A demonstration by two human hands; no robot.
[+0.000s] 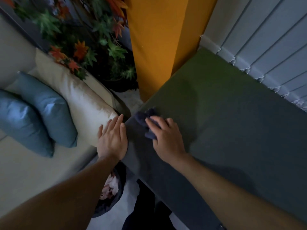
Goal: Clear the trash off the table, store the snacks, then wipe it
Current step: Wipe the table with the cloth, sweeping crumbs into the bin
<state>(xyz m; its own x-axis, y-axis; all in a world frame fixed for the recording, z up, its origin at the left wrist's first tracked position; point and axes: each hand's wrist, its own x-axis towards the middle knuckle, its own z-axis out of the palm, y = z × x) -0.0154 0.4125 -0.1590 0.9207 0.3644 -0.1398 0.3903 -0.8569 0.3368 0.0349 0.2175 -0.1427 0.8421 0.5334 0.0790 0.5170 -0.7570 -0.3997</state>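
A dark green table (224,113) fills the right half of the view. At its near left corner lies a crumpled dark blue cloth (142,118). My right hand (166,136) lies on top of the cloth, fingers curled over it and holding it against the tabletop. Beside it, my left hand (113,140) rests flat with straight fingers on the table's left edge, touching the cream sofa arm (79,100). Under the table edge stands a dark trash bag (109,190) with crumpled pale wrappers inside.
A cream sofa (25,163) with two blue cushions (43,110) sits on the left. A potted plant (93,47) with green and orange leaves stands behind it. An orange column (157,47) rises at the table's far corner, and white vertical blinds (265,47) line the right side.
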